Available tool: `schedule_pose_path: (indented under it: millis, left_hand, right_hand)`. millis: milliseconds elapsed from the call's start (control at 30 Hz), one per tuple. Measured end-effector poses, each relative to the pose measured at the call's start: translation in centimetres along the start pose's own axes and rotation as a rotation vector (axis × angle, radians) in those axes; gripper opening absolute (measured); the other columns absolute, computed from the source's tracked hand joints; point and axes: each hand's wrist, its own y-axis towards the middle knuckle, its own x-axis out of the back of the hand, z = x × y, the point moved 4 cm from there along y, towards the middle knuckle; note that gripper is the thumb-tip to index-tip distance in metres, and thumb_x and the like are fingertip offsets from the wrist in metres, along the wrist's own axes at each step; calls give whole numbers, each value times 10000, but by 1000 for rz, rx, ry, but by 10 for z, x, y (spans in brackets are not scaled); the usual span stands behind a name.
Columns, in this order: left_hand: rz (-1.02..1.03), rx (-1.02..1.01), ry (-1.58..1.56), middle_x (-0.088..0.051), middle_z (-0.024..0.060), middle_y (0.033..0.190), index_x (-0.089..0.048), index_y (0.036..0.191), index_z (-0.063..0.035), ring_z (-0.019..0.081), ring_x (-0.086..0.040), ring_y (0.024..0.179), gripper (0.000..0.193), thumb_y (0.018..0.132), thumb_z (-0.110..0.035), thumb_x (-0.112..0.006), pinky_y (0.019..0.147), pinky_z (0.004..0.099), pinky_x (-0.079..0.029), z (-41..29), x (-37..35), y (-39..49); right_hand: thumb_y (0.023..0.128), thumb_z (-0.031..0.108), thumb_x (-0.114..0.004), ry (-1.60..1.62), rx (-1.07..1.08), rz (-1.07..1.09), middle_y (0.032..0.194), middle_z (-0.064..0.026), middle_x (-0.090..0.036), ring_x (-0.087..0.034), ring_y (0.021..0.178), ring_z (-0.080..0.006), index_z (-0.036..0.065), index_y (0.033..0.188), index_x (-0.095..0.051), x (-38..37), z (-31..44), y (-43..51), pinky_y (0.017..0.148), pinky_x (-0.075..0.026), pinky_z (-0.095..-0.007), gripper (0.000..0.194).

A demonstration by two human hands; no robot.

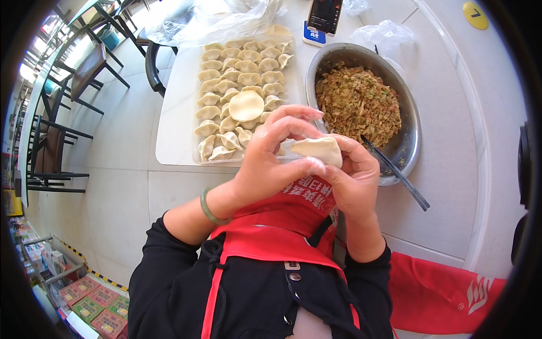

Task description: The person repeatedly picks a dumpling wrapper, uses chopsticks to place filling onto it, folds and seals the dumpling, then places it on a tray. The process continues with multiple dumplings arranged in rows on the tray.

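Between my two hands is a folded dumpling (318, 149) in pale dough. My left hand (271, 156) reaches its left end with a floury thumb and spread, curved fingers. Around its right end are the thumb and fingers of my right hand (358, 178). Beyond my left hand, a clear plastic tray (197, 157) holds rows of shaped dumplings (250, 79), with round flat wrappers (246, 106) lying on top of some. At the right, a steel bowl (413, 127) contains chopped filling (360, 101); a pair of dark chopsticks (398, 176) leans over its near rim.
A phone (325, 15) stands on a small stand behind the bowl. Thin plastic bags (220, 19) cover the tray's far end, and another bag (387, 40) lies behind the bowl. Dark chairs (91, 68) stand at left. Red cloth (436, 292) hangs at lower right.
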Motion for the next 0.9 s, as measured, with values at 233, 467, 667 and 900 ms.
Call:
schedule_pose_path:
  millis: [233,467,667,900]
  left_hand:
    - [493,94,265,-598,107,1232,-433,1390,-66,202,-586,1124,695,791,-178,-765,932,333,-469,-2,-8,18]
    - [585,98,28,-567,169,1282,-295,1473,-32,264,-579,1149,769,848,-202,-709,986,357,-435,-3,-19,13]
    - [499,14,34,-517,241,1331,-244,1497,-28,391,-497,1233,626,964,-275,-461,1046,407,-380,-4,-18,7]
    - [383,-338,523,-572,214,1286,-463,1357,59,397,-540,1196,548,964,-300,-335,1028,449,-402,-20,-15,14]
  right_hand:
    - [838,-33,-687,1,-154,40,1054,-129,-658,-641,941,-157,-79,1162,-575,3,13,-2,816,-528,-283,346]
    - [831,-34,-690,-93,-227,81,1033,-101,-653,-619,949,-138,-79,1170,-586,4,19,-4,826,-500,-269,358]
    - [841,-28,-684,-176,-194,79,1033,-102,-654,-619,941,-135,-81,1159,-593,2,24,-8,814,-495,-260,334]
    - [862,-34,-654,-268,-55,30,954,-81,-668,-628,853,-121,-55,1019,-668,-1,37,-3,729,-502,-245,159]
